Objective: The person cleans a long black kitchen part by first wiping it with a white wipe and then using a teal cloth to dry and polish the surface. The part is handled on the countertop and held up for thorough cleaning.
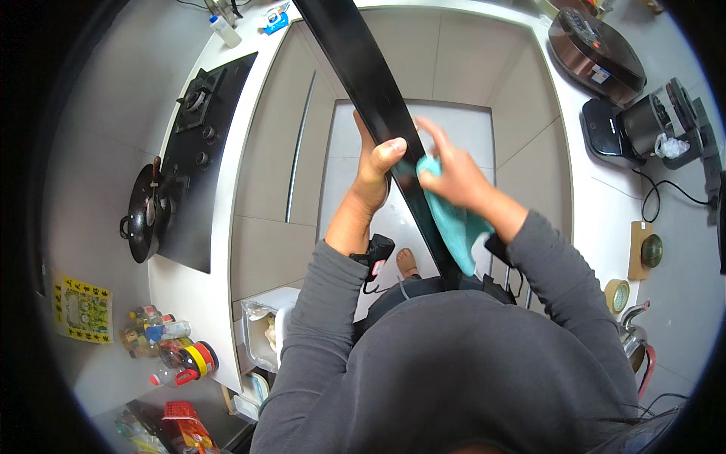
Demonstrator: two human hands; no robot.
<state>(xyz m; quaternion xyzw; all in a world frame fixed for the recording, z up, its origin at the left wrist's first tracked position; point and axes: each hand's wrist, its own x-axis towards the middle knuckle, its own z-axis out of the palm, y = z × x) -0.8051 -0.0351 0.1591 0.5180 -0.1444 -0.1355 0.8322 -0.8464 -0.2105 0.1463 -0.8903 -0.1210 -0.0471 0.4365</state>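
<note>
A long, glossy black panel (363,74) runs slantwise from the top edge of the view down to my waist. My left hand (374,164) grips it around its left edge, the thumb lying on the dark face. On the other side, my right hand (456,170) holds a teal cloth (454,221) between thumb and fingers, close against the panel's right edge. The cloth hangs down along the panel. My right hand is slightly blurred. What the panel belongs to cannot be told.
On the left counter are a black gas hob (198,170), a wok (143,213) and several bottles (164,340). A trash bin (262,335) stands near my left arm. The right counter holds a rice cooker (595,54), a black appliance (610,136), a tape roll (617,295) and a kettle (634,340).
</note>
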